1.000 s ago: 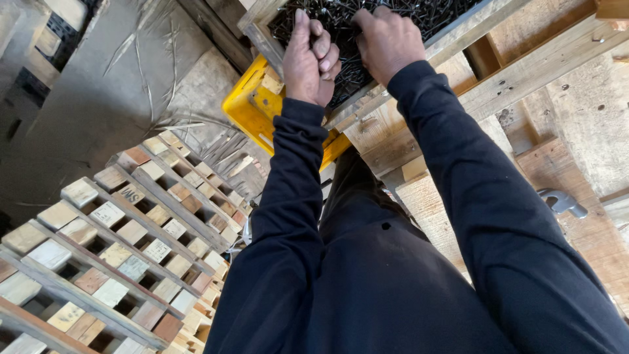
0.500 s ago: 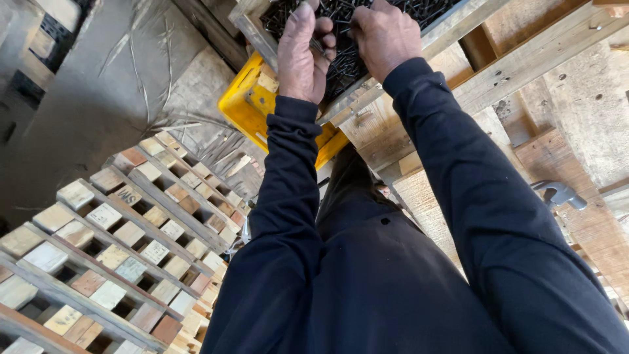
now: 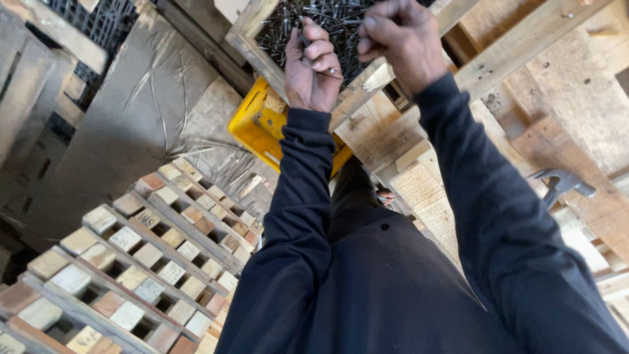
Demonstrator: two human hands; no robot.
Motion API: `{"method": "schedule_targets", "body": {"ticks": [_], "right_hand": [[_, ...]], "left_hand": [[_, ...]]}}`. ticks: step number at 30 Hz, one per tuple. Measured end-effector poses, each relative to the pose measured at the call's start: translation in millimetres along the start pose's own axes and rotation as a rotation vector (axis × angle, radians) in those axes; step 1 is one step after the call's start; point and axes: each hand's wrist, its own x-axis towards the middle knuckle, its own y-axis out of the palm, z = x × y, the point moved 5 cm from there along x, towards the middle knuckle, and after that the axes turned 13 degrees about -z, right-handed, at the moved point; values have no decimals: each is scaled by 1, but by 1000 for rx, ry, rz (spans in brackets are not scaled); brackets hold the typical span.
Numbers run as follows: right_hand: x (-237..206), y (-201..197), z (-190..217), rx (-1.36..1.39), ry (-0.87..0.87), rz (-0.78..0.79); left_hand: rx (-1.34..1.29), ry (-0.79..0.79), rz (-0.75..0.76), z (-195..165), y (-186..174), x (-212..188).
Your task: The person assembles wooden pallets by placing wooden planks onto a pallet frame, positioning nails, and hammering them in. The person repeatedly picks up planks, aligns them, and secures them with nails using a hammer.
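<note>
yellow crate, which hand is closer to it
Left. The left hand is over the nails just beside the yellow crate; the right hand is farther off, across the box.

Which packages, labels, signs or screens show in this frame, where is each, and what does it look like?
No signs or screens in view.
Wooden tray of nails: top centre, pale frame, dark loose nails; left hand and right hand are in it.
Yellow crate: below the tray, boxy plastic.
Stacked pallets: lower left, some block ends bear unreadable marks.

This is a wood workshop. Wooden pallets [image 3: 131, 262] are stacked up. A hammer [image 3: 562, 183] lies on boards near a box of nails [image 3: 327, 26].
</note>
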Motion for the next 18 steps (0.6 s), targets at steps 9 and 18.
{"method": "schedule_targets", "body": {"ticks": [9,18], "right_hand": [[-184,-80,46,4,-163,-497],[-336,-136,70,-875,-383,-684]], "left_hand": [[404,-6,146,161,-2,1],[604,1,40,327,-72,-91]]}}
